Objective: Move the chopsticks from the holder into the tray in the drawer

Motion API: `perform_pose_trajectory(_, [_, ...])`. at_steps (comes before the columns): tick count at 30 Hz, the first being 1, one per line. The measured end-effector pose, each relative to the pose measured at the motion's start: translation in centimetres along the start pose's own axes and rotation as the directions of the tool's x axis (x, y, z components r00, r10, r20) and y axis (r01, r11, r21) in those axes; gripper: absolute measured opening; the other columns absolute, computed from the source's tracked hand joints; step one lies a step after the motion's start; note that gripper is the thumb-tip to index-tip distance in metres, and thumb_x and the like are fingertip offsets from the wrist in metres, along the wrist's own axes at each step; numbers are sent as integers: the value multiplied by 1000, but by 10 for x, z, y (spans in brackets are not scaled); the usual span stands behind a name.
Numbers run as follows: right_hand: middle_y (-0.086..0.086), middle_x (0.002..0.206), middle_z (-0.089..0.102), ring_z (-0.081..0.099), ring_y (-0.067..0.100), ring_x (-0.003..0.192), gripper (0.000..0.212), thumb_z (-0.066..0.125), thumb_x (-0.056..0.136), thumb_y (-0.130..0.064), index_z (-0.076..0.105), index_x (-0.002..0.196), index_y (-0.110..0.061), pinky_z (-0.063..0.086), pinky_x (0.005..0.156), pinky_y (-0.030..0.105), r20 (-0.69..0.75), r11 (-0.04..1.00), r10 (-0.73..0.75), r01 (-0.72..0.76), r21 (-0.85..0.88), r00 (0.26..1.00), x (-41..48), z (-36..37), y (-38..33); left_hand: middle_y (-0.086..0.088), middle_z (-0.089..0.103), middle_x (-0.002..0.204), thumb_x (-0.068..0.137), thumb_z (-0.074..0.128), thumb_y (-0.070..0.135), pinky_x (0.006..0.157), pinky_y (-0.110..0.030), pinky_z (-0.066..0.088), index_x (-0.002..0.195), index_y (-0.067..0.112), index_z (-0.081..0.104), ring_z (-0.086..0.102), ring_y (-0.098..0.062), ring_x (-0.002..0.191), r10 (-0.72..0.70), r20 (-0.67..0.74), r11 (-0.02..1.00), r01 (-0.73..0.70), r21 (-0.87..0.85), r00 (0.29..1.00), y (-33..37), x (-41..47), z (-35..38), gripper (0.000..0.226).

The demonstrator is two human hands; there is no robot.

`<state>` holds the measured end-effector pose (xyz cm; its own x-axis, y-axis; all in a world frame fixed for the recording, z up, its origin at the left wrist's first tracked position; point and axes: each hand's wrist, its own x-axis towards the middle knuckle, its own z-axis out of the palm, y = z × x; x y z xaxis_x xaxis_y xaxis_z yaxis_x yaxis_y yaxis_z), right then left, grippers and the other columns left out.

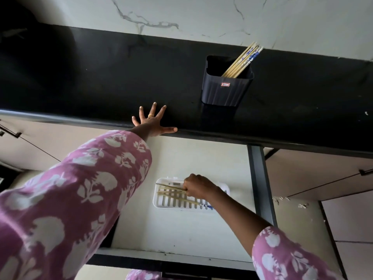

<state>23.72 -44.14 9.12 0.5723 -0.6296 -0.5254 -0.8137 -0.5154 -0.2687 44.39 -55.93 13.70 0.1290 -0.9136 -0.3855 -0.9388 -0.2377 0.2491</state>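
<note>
Below, white slotted tray [161, 201] in open drawer [181, 235] is being filled: several bamboo chopsticks [171, 190] lying across its ribs, pinched at one end by closed right hand [196, 186]. Remaining chopsticks [242, 59], tan with blue-patterned tops, are being kept leaning in dark ribbed plastic holder [224, 91] standing on glossy black countertop [101, 77]. Left hand [152, 122] is being pressed flat on counter edge, fingers splayed, nothing held. Pink floral sleeve [80, 188] is hiding drawer's left part.
</note>
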Motion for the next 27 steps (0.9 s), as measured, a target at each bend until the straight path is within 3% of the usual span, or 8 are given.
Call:
perform_pose_trajectory(3, [25, 113, 58, 60, 41, 103, 25, 44, 84, 6, 61, 102, 6, 46, 76, 36, 18, 993, -1, 3, -118, 1000, 6, 22, -3, 16, -22, 153, 62, 50, 84, 106, -65, -5, 141, 52, -9, -25, -36, 139, -4, 2, 1000, 4, 0, 1000, -1, 3, 2, 103])
perform_pose_trajectory(9, [22, 116, 63, 58, 39, 112, 31, 45, 84, 12, 64, 107, 4, 50, 86, 40, -17, 969, -14, 9, -247, 1000, 18, 47, -6, 16, -22, 153, 62, 50, 84, 106, -65, -5, 140, 53, -9, -25, -36, 138, 3, -7, 1000, -3, -7, 1000, -3, 6, 3, 103])
perform_pose_trajectory(14, [20, 106, 67, 60, 40, 107, 27, 54, 80, 13, 67, 101, 3, 52, 81, 41, -45, 965, -28, 16, -261, 999, 24, 51, -4, 16, -22, 153, 63, 50, 83, 106, -65, -5, 140, 52, -10, -25, -36, 138, 1, -7, 1000, -1, -8, 1000, -3, 7, 3, 103])
perform_pose_trajectory(18, [20, 102, 67, 60, 40, 104, 26, 51, 81, 14, 68, 98, 2, 51, 77, 40, -99, 968, -55, 28, -250, 994, 24, 58, 1, 16, -22, 153, 63, 51, 83, 106, -65, -6, 141, 52, -9, -25, -36, 138, 2, -8, 1000, -2, -12, 1000, -3, 7, 3, 103])
perform_pose_trajectory(23, [21, 117, 54, 52, 38, 112, 28, 44, 86, 7, 61, 108, 4, 46, 88, 44, -163, 967, -70, 27, -252, 984, 23, 71, 2, 15, -23, 153, 63, 50, 83, 106, -65, -6, 140, 52, -10, -26, -36, 138, 5, -8, 1000, -5, -13, 1000, -4, 7, 4, 103])
perform_pose_trajectory(27, [21, 122, 48, 47, 38, 116, 30, 42, 88, 7, 58, 113, 4, 45, 87, 47, -159, 964, -71, 26, -264, 985, 23, 75, 0, 17, -22, 153, 61, 51, 84, 105, -65, -6, 140, 54, -9, -26, -36, 138, 5, -13, 1000, -6, -24, 1000, -5, 7, 5, 103])
